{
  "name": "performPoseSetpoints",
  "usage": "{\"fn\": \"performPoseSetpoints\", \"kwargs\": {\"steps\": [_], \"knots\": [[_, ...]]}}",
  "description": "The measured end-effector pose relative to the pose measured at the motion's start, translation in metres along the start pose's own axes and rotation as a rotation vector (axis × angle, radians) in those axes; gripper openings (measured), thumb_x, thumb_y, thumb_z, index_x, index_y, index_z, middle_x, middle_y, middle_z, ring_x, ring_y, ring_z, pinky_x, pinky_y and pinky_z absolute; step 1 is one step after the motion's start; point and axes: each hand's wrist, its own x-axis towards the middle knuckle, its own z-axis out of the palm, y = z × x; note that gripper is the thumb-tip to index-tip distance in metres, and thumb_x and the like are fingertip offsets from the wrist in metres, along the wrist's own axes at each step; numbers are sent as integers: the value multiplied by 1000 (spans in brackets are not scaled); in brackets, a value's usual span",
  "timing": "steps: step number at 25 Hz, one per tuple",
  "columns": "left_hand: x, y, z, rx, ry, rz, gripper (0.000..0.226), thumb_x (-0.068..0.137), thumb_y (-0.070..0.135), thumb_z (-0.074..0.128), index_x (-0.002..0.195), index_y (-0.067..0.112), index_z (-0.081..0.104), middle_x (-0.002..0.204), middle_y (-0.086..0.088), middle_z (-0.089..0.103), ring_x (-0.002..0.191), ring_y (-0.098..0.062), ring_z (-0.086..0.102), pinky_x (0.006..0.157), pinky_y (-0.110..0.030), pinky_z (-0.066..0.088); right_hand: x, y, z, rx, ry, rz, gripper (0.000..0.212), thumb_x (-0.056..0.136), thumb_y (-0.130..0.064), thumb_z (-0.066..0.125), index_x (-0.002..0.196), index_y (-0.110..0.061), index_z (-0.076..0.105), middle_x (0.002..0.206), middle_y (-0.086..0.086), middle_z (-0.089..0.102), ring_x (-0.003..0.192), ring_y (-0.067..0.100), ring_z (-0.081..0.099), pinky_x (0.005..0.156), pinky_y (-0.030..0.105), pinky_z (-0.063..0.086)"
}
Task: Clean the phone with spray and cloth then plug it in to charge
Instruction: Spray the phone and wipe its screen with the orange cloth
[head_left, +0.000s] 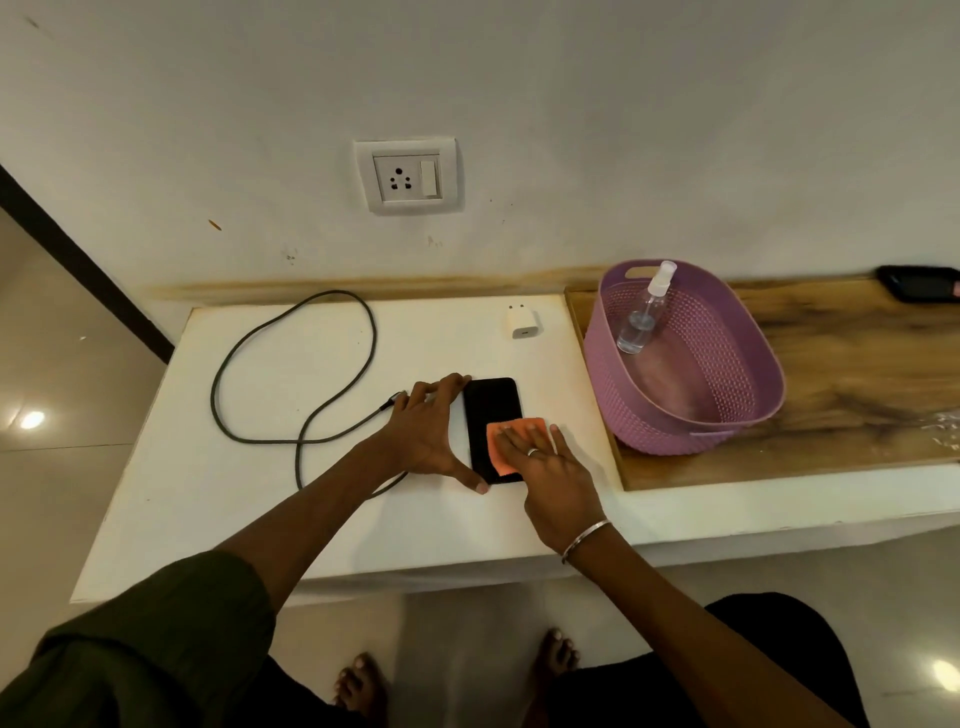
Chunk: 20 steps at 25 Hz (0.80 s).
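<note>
A black phone (491, 410) lies flat, screen up, on the white table (291, 519). My left hand (428, 434) braces its left edge, fingers at the top corner and thumb at the bottom corner. My right hand (550, 467) presses an orange cloth (506, 441) flat onto the lower half of the screen. The clear spray bottle (644, 317) leans inside a purple basket (727, 415) to the right. A dark charging cable (291, 374) loops over the table's left half. A white charger adapter (524, 322) lies near the wall.
A white wall socket (408, 176) with a switch sits above the table. The basket rests on a wooden shelf (857, 374). A dark object (917, 283) lies at the shelf's far right end. My bare feet stand on the tiled floor below.
</note>
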Motion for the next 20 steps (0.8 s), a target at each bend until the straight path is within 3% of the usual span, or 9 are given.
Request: {"fn": "performPoseSetpoints", "kwargs": {"steps": [4, 7, 10, 12, 16, 18, 20], "knots": [[0, 2, -1, -14, -9, 1, 155, 21, 93, 67, 150, 34, 4, 157, 4, 24, 142, -27, 19, 116, -53, 19, -2, -6, -3, 51, 2, 133, 74, 87, -4, 60, 150, -17, 22, 156, 5, 28, 147, 30, 16, 114, 34, 13], [-1, 4, -3, 0, -20, 3, 151, 27, 85, 75, 150, 33, 4, 157, 2, 23, 142, -28, 19, 116, -54, 18, -8, -28, 4, 122, -61, 29, 74, 85, -2, 62, 148, -16, 26, 155, 5, 31, 146, 29, 20, 115, 37, 20], [0, 3, -3, 18, -36, 9, 147, 32, 78, 79, 150, 34, 3, 156, 2, 23, 142, -30, 20, 116, -55, 18, -10, -29, 7, 134, -109, -71, 76, 89, -3, 55, 151, -23, 15, 159, -2, 20, 148, 24, 10, 118, 32, 12], [0, 3, -3, 12, -29, 7, 151, 27, 84, 75, 150, 34, 3, 157, 4, 22, 141, -28, 19, 116, -54, 19, -9, -17, 2, 116, -87, -58, 72, 90, -3, 54, 150, -23, 21, 158, 0, 24, 148, 25, 14, 117, 31, 9], [-1, 4, -2, -18, -20, -7, 155, 22, 91, 70, 150, 34, 4, 157, 5, 22, 142, -27, 17, 116, -52, 16, -12, 7, -9, 194, -59, 227, 72, 90, -3, 56, 150, -25, 21, 155, 0, 32, 141, 27, 32, 109, 35, 41], [-1, 3, -1, -21, -14, -9, 156, 21, 92, 69, 150, 34, 4, 157, 5, 23, 143, -27, 17, 116, -54, 15, -14, 7, -12, 198, -77, 259, 73, 91, -4, 55, 150, -24, 18, 155, -1, 32, 140, 26, 36, 106, 34, 45], [0, 2, 1, -16, -5, -5, 155, 21, 93, 68, 150, 35, 5, 157, 6, 25, 142, -27, 19, 116, -55, 15, -18, -6, -9, 176, -109, 155, 76, 90, 0, 52, 151, -25, 14, 158, -2, 23, 146, 24, 22, 108, 32, 40]]}}
